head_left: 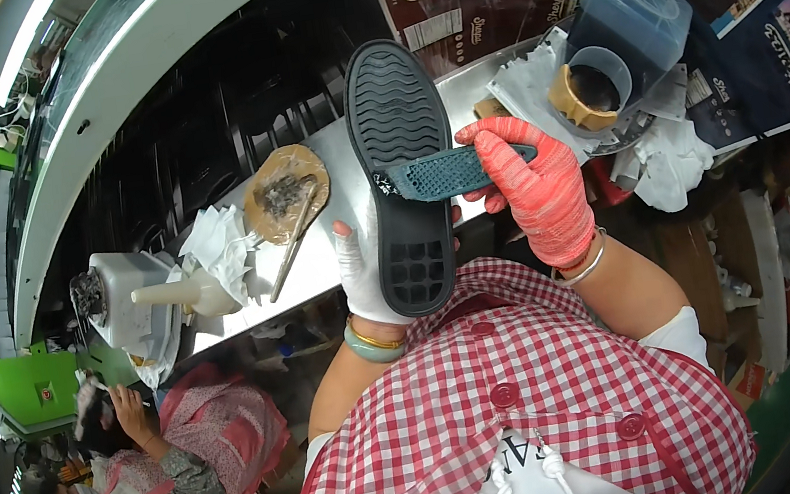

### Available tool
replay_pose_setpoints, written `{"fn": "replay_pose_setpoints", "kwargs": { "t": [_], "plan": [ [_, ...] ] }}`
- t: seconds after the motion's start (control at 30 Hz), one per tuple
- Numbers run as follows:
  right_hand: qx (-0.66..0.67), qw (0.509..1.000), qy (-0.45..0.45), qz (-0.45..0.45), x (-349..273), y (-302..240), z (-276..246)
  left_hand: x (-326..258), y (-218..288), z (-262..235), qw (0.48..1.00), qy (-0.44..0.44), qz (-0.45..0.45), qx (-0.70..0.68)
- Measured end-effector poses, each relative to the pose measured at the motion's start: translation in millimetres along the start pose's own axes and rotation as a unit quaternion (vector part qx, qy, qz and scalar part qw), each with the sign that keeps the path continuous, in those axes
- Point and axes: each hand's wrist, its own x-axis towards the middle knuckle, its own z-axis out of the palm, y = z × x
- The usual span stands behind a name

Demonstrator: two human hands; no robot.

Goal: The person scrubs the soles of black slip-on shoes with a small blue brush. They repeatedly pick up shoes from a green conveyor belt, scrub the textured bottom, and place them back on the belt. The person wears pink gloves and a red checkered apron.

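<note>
Step looks like working the teal strip [451, 174] against the black sole [416, 229]; next move prob. calls for a steady sole & careful lining-up. I see L hand [364, 277] part-curled round the sole, R hand [538, 188] pinching the strip over its middle, contact unclear. Metal bench [315, 268] beyond.

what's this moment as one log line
white-gloved left hand: holds black ridged shoe sole | coral-gloved right hand: holds teal oblong brush-like tool over sole
</note>
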Motion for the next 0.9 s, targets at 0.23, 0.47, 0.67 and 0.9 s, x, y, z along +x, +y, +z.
{"fn": "replay_pose_setpoints", "kwargs": {
  "t": [0.23, 0.47, 0.67, 0.9],
  "plan": [
    [-0.048, 0.999, -0.005, 0.014, -11, 0, 10, 1, 3, -14, 1.000, 0.005, 0.013, -0.014],
    [-0.063, 0.996, -0.047, 0.032, -26, 0, 21, 11, 11, -13, 0.981, -0.039, 0.015, -0.191],
    [-0.097, 0.993, -0.074, 0.013, -37, -2, 25, 13, 16, -8, 0.997, 0.016, 0.037, -0.071],
    [-0.173, 0.975, -0.120, -0.065, -43, -5, 21, 9, 20, 0, 0.997, 0.004, -0.002, -0.082]
  ]
}}
